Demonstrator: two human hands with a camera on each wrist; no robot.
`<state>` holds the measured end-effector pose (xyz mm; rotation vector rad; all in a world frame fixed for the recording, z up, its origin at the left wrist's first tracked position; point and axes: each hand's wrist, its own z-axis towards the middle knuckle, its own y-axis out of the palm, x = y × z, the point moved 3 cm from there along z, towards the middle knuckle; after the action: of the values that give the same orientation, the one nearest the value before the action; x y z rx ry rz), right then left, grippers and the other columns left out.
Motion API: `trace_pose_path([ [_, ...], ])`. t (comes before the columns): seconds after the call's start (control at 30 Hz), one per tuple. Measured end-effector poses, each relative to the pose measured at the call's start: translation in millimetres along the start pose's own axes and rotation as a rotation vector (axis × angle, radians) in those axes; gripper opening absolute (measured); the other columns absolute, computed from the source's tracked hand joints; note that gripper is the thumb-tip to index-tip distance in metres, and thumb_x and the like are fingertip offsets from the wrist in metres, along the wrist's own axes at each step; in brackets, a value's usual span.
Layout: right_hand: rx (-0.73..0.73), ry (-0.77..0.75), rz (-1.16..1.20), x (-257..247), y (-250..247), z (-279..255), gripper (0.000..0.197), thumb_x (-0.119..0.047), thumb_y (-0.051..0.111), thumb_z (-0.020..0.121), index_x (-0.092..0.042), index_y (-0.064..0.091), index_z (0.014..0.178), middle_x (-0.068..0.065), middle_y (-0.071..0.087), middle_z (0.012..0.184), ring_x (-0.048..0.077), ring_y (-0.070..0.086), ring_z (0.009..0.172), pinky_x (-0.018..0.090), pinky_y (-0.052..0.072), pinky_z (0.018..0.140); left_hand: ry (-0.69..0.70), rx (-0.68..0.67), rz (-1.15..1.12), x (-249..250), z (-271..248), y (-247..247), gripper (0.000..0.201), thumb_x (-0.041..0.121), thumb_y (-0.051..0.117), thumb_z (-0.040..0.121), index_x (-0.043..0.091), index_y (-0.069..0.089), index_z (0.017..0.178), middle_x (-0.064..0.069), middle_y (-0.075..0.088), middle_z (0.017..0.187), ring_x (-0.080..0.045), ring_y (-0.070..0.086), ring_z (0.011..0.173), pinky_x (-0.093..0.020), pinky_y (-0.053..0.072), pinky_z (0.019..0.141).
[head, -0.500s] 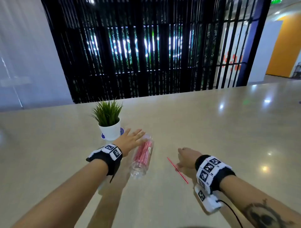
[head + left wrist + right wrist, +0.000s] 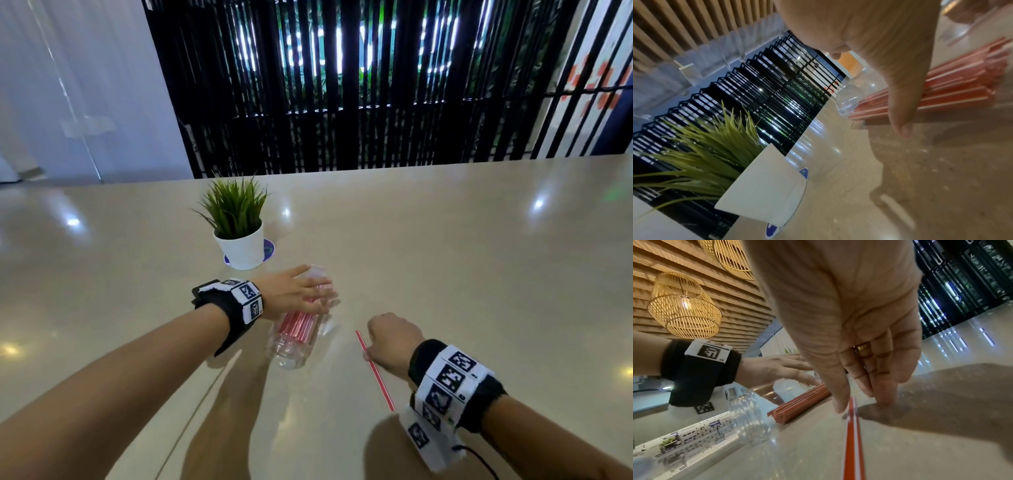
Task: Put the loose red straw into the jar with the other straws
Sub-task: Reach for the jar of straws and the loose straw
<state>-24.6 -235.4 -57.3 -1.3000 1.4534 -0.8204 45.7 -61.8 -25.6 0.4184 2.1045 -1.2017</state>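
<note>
A clear jar (image 2: 291, 346) lies on its side on the beige table, holding a bundle of red straws (image 2: 298, 325) and its mouth facing me. My left hand (image 2: 318, 284) rests flat across the jar's far half, fingers straight and spread; the left wrist view shows the thumb (image 2: 900, 116) hanging beside the straws (image 2: 957, 91). The loose red straw (image 2: 378, 380) lies on the table right of the jar. My right hand (image 2: 371, 342) is curled over its far end. In the right wrist view, thumb and fingertips (image 2: 884, 399) come down on either side of the loose straw (image 2: 853, 443), pinching it against the table.
A small green plant in a white pot (image 2: 241, 246) stands on a blue coaster just beyond the jar, close to my left hand, and appears again as the pot (image 2: 760, 186) in the left wrist view. A black slatted screen (image 2: 342, 85) runs behind the table's far edge.
My left hand has slid from the jar's far end onto its body. The right hand stays curled at the loose straw. The head camera has moved closer.
</note>
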Motion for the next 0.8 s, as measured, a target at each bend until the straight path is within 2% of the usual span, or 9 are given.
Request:
trace_pose_path([
  [0.13, -0.024, -0.008, 0.026, 2, 6, 5, 0.034, -0.022, 0.060, 0.086, -0.014, 0.038, 0.061, -0.003, 0.041, 0.063, 0.023, 0.051, 0.074, 0.023, 0.034, 0.050, -0.044, -0.035, -0.179, 2, 5, 1, 0.089, 0.037, 0.082, 0.048, 0.020, 0.045, 0.127, -0.008, 0.047, 0.139, -0.028, 0.037, 0.130, -0.050, 0.034, 0.102],
  [0.2, -0.018, -0.011, 0.014, 0, 7, 8, 0.020, -0.014, 0.057, 0.088, -0.008, 0.050, 0.070, 0.002, 0.048, 0.067, 0.024, 0.052, 0.073, 0.026, 0.040, 0.056, -0.110, -0.091, -0.368, 6, 6, 3, 0.085, 0.027, 0.076, 0.061, 0.016, 0.035, 0.134, -0.010, 0.039, 0.144, -0.029, 0.027, 0.136, -0.053, 0.025, 0.108],
  [0.27, -0.005, -0.004, 0.011, -2, 6, 8, 0.010, -0.009, 0.052, 0.089, -0.003, 0.060, 0.089, 0.006, 0.053, 0.076, 0.026, 0.053, 0.075, 0.028, 0.041, 0.065, -0.183, -0.016, -0.568, 9, 5, 1, 0.079, 0.022, 0.076, 0.061, 0.013, 0.041, 0.131, -0.013, 0.047, 0.137, -0.030, 0.036, 0.131, -0.053, 0.035, 0.102],
  [0.4, -0.010, 0.028, -0.025, -8, 3, 3, 0.024, -0.002, 0.047, 0.088, 0.000, 0.058, 0.109, 0.017, 0.062, 0.110, 0.033, 0.061, 0.101, 0.032, 0.047, 0.080, -0.367, 0.198, -0.793, 5, -3, 2, 0.076, 0.035, 0.082, 0.053, 0.013, 0.052, 0.119, -0.010, 0.058, 0.123, -0.027, 0.052, 0.114, -0.044, 0.050, 0.085],
  [0.43, -0.022, 0.030, -0.029, -10, 2, 2, 0.023, -0.001, 0.047, 0.087, 0.000, 0.058, 0.108, 0.016, 0.062, 0.113, 0.033, 0.061, 0.105, 0.031, 0.047, 0.081, -0.415, 0.233, -0.815, 2, -5, 2, 0.077, 0.039, 0.082, 0.051, 0.015, 0.052, 0.118, -0.007, 0.058, 0.122, -0.025, 0.053, 0.112, -0.041, 0.050, 0.083],
  [0.5, -0.061, 0.047, -0.029, -12, 0, 2, 0.009, -0.001, 0.048, 0.086, -0.003, 0.057, 0.087, 0.011, 0.061, 0.092, 0.031, 0.060, 0.094, 0.030, 0.044, 0.073, -0.516, 0.311, -0.853, -6, -9, 0, 0.077, 0.044, 0.081, 0.049, 0.018, 0.051, 0.116, -0.001, 0.059, 0.118, -0.022, 0.053, 0.108, -0.034, 0.048, 0.079],
  [0.57, -0.093, 0.079, 0.032, -10, 0, 5, 0.027, -0.003, 0.051, 0.084, -0.012, 0.039, 0.062, 0.002, 0.045, 0.067, 0.025, 0.054, 0.077, 0.025, 0.041, 0.058, -0.619, 0.393, -0.887, -15, -16, -5, 0.077, 0.050, 0.074, 0.046, 0.018, 0.052, 0.112, 0.001, 0.061, 0.109, -0.021, 0.055, 0.100, -0.031, 0.042, 0.075],
  [0.67, -0.126, 0.106, 0.115, -6, 1, 10, 0.036, -0.006, 0.059, 0.081, -0.015, 0.033, 0.058, -0.001, 0.040, 0.061, 0.020, 0.049, 0.061, 0.020, 0.032, 0.044, -0.738, 0.537, -1.081, -24, -22, -10, 0.078, 0.054, 0.060, 0.038, 0.015, 0.055, 0.106, 0.002, 0.063, 0.097, -0.019, 0.052, 0.079, -0.037, 0.039, 0.085],
  [0.8, -0.133, 0.126, 0.134, -4, 3, 13, 0.036, -0.004, 0.060, 0.078, -0.011, 0.035, 0.052, 0.002, 0.041, 0.054, 0.014, 0.042, 0.047, 0.020, 0.031, 0.041, -0.867, 0.704, -1.475, -29, -29, -12, 0.071, 0.039, 0.067, 0.039, 0.013, 0.055, 0.104, 0.002, 0.065, 0.100, -0.014, 0.058, 0.093, -0.032, 0.046, 0.083],
])
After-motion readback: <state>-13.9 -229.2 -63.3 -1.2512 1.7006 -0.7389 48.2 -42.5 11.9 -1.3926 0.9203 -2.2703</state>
